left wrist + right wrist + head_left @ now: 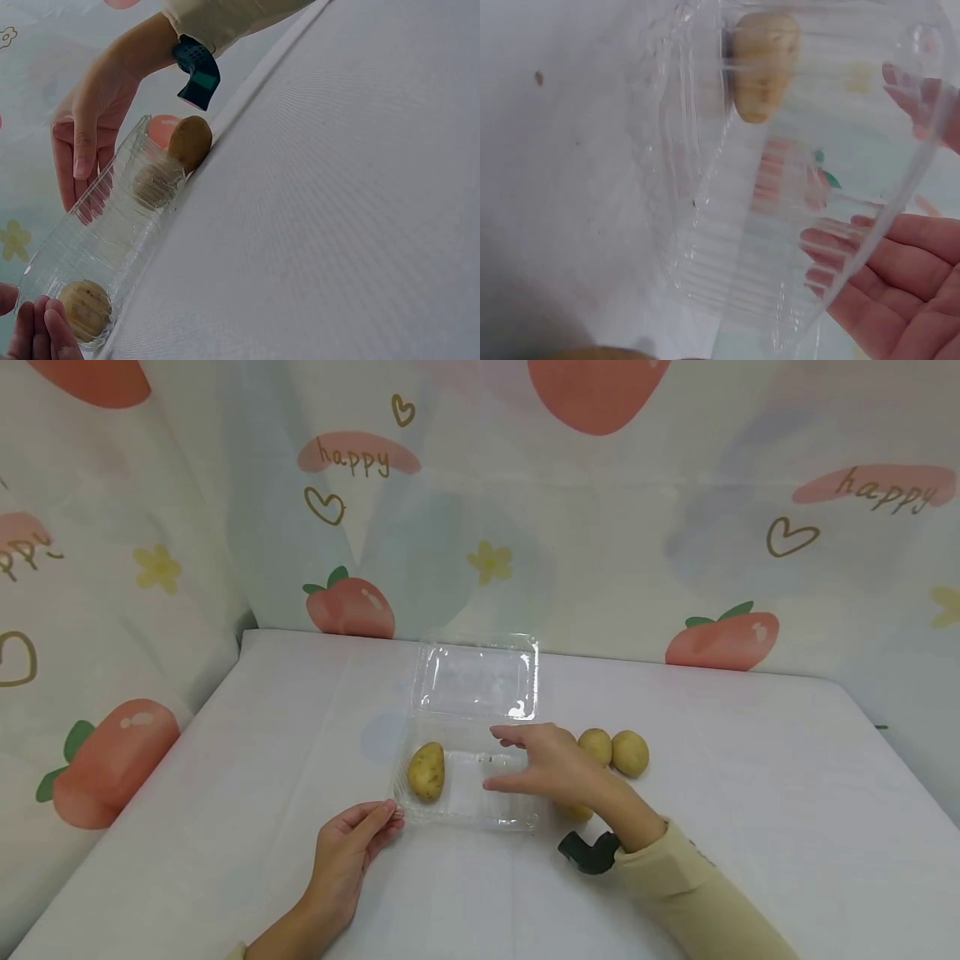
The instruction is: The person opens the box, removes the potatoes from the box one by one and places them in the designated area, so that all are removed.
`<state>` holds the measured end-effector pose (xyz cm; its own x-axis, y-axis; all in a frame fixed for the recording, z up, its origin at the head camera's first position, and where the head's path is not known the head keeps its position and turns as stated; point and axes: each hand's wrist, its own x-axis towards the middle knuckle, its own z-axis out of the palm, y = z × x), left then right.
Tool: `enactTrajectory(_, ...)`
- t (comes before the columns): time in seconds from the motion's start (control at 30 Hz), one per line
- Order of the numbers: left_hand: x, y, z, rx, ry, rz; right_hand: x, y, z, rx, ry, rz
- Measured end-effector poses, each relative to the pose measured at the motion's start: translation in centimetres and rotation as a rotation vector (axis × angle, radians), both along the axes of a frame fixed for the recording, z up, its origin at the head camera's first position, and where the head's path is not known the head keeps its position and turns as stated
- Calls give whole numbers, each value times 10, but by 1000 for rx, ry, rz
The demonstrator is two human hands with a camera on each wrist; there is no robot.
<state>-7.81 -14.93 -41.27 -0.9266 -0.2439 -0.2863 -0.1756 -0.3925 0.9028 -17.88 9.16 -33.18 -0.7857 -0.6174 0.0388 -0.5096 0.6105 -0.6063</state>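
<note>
A clear plastic clamshell box (472, 820) lies open on the white table, its lid (480, 681) folded back toward the wall. One potato (426, 772) rests in the left part of its base; the same potato (765, 64) shows through the plastic in the right wrist view. My left hand (348, 856) pinches the box's near left corner between thumb and fingers. Above the right part of the base is my right hand (551, 766), thumb and fingers spread apart, holding nothing. In the left wrist view, that right hand (94, 142) hangs over the box.
Two potatoes, a left one (595, 747) and a right one (630, 753), sit right of the box. Another potato (579, 812) is mostly hidden under my right wrist. A dark wrist mount (588, 852) sits at my right sleeve. A fruit-patterned cloth wall (585, 568) stands behind the table.
</note>
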Motion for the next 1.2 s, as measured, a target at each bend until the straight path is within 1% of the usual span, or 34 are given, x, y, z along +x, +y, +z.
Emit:
enactTrajectory(0.07,0,0,0,-3,0,-3,0,-3,-1,22,24,0)
enactTrajectory(0.17,0,0,0,-10,0,-7,-1,-7,-2,19,32,21)
enactTrajectory(0.3,0,-1,0,-13,-1,-8,-3,-13,-6,-27,2,73)
enactTrajectory(0.4,0,-1,0,-14,-1,-9,-4,-18,-10,-37,-8,94)
enactTrajectory(0.67,0,-1,1,-15,-17,-5,-7,-35,-18,-22,-10,128)
enactTrajectory(1.03,0,0,1,-9,-9,-9,-8,-45,-25,-9,-31,116)
enactTrajectory(1.2,0,-1,2,-12,-15,-9,-10,-51,-29,-7,-13,122)
